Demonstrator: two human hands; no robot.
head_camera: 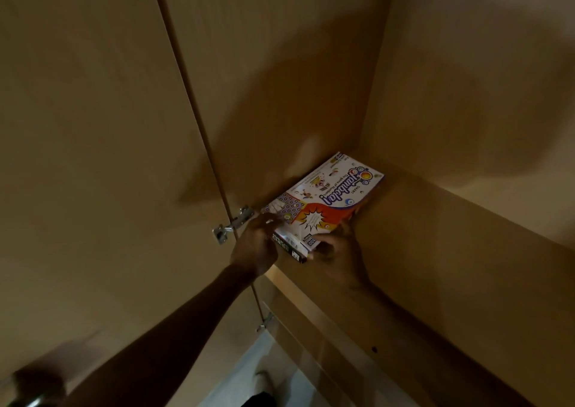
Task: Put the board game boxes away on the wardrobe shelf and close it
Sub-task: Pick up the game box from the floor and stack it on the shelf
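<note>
Wardrobe shelf (435,220) holds a white-and-orange game box (326,198) atop a black box (289,246).

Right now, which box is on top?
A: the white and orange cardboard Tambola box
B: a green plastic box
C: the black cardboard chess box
A: the white and orange cardboard Tambola box lies on the black cardboard chess box.

Chess box (287,246) mostly hidden under Tambola box (329,195); left hand (255,248) fingers motion-blurred.
</note>
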